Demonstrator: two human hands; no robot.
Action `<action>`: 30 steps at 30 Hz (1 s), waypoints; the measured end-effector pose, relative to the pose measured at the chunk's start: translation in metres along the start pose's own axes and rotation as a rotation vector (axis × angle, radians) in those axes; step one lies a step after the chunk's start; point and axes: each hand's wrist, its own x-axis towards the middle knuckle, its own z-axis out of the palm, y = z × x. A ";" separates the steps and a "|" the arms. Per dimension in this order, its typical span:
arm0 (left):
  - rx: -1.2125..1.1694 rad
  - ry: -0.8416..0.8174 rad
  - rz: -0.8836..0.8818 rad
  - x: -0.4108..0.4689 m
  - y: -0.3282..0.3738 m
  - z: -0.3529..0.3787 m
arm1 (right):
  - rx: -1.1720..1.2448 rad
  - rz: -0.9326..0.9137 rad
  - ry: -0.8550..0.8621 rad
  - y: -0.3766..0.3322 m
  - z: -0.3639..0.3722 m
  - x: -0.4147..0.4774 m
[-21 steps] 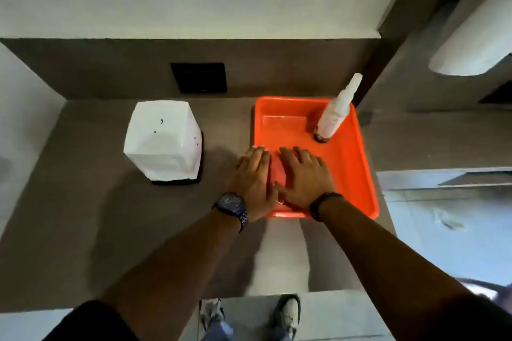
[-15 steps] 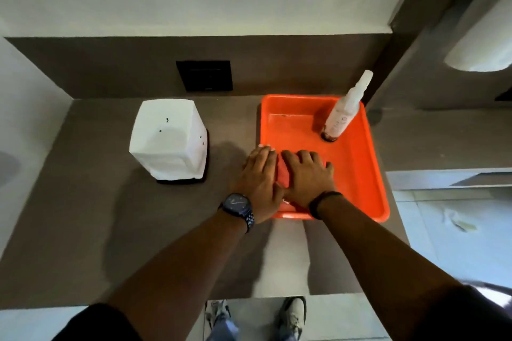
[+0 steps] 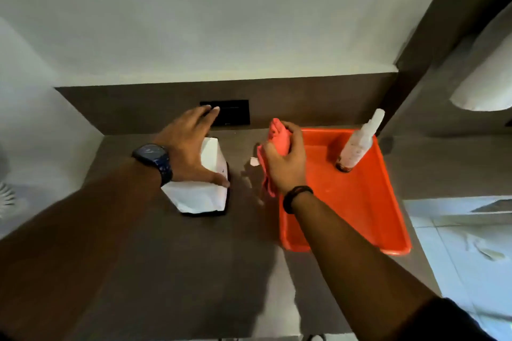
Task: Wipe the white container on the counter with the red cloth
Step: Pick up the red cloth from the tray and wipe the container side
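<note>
Head view: your left hand point(image 3: 191, 144) is spreading wide over the white container point(image 3: 203, 191) near the counter's point(image 3: 171, 271) back edge; your right hand point(image 3: 285, 163) is gripping the bunched red cloth point(image 3: 277, 138) beside it. Wiping is not yet starting.

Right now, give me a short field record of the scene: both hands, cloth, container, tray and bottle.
left hand: open, spread over the top of the white container, thumb on its near right edge
right hand: closed on the red cloth, held above the counter between container and tray
red cloth: bunched, not touching the container
white container: on the counter, left of the tray
orange tray: holds only the spray bottle
spray bottle: upright, far right corner of tray
</note>
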 end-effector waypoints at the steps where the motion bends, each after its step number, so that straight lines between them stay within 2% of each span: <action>1: 0.035 -0.093 -0.018 0.000 -0.009 0.001 | 0.068 0.022 -0.032 -0.003 0.014 0.000; 3: 0.093 -0.245 -0.045 0.001 -0.023 0.009 | 0.155 0.083 -0.071 -0.001 0.037 -0.001; 5: 0.116 -0.285 -0.052 0.001 -0.031 0.020 | 0.206 0.166 -0.095 0.006 0.056 -0.004; 9: 0.119 -0.188 -0.017 0.002 -0.038 0.036 | 0.261 0.383 -0.299 0.026 0.088 -0.017; 14: 0.061 -0.126 -0.006 0.003 -0.040 0.041 | 0.290 0.503 -0.201 0.036 0.101 -0.022; 18: 0.016 -0.120 -0.008 0.001 -0.037 0.040 | 0.359 0.462 -0.141 0.038 0.103 -0.026; 21: 0.012 -0.122 -0.009 0.000 -0.037 0.038 | 0.300 0.378 -0.094 0.037 0.105 -0.034; 24: 0.011 -0.138 -0.016 0.001 -0.036 0.037 | 0.199 0.427 -0.076 0.036 0.106 -0.038; 26: 0.006 -0.141 -0.024 0.000 -0.035 0.036 | 0.216 0.480 -0.061 0.034 0.107 -0.036; 30: -0.007 -0.144 -0.018 0.001 -0.035 0.036 | 0.250 0.371 -0.045 0.037 0.107 -0.038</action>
